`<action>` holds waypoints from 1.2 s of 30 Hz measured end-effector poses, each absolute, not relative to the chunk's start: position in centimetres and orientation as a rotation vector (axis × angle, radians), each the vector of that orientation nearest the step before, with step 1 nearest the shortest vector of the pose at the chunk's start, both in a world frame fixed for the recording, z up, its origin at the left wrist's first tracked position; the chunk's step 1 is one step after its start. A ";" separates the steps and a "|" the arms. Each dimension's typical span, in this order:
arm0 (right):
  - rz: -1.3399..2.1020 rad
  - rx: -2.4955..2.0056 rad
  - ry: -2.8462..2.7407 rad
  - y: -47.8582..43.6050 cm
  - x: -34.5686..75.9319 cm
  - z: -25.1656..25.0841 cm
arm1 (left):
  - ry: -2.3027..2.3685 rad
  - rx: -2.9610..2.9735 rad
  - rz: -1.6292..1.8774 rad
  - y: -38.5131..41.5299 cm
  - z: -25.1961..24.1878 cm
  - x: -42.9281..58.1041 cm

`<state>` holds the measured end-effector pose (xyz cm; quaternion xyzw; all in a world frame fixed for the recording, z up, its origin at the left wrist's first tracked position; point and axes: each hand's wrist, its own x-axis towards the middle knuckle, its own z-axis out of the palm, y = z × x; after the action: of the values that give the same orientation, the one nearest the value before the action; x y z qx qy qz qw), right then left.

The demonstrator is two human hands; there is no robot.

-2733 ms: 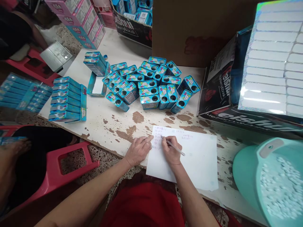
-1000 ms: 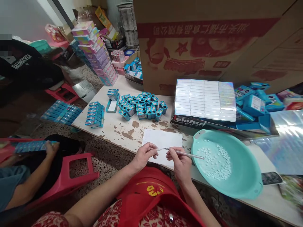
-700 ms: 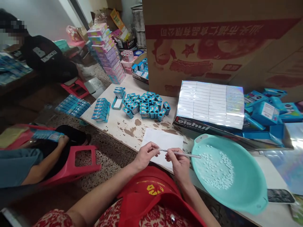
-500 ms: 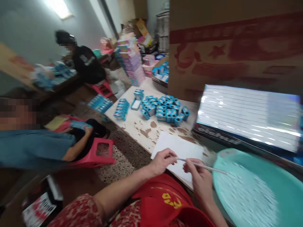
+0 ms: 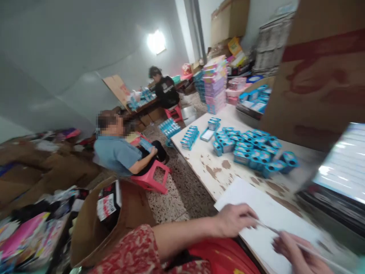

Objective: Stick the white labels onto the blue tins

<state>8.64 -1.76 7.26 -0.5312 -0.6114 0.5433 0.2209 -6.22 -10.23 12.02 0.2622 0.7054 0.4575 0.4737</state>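
Above a white sheet of paper (image 5: 245,190) at the table's edge, both my hands work on a thin pale rod (image 5: 268,227). My left hand (image 5: 235,220) is closed, its thumb and fingers pinching the rod's left end; anything small in that pinch is hidden. Wrapped around the rod further along, my right hand (image 5: 298,251) is closed too, and partly cut off by the lower frame edge. Motion blurs the rod's tip. Beyond the paper lie several small blue boxes (image 5: 243,152) with round holes, loosely heaped.
A row of blue boxes (image 5: 189,137) stands near the table's left edge. A tall cardboard carton (image 5: 302,95) and a plastic-covered box (image 5: 342,171) border the right. One person (image 5: 116,152) sits on a pink stool to the left; another person (image 5: 167,91) sits farther back.
My view has swung left, so the table and hands appear farther right. The turquoise basin of small white pieces has left the view. Both hands still hold the rod.
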 end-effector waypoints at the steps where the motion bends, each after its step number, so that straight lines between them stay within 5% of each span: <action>1: 1.524 -1.426 -1.678 -2.0 8.5 8.4 | 1.764 0.666 1.125 -10.4 12.3 -6.2; 7: 1.664 -1.142 -1.408 -2.4 7.6 10.5 | 1.708 0.671 1.231 -10.1 12.8 -6.5; 36: 1.957 -1.166 -1.215 -3.2 12.5 9.4 | 1.610 0.791 1.094 -9.8 12.0 -0.7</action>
<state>12.49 -3.25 9.44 -0.4340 -0.4522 0.7286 0.2764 -0.69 -9.76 12.01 0.3265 0.6649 0.4518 0.4971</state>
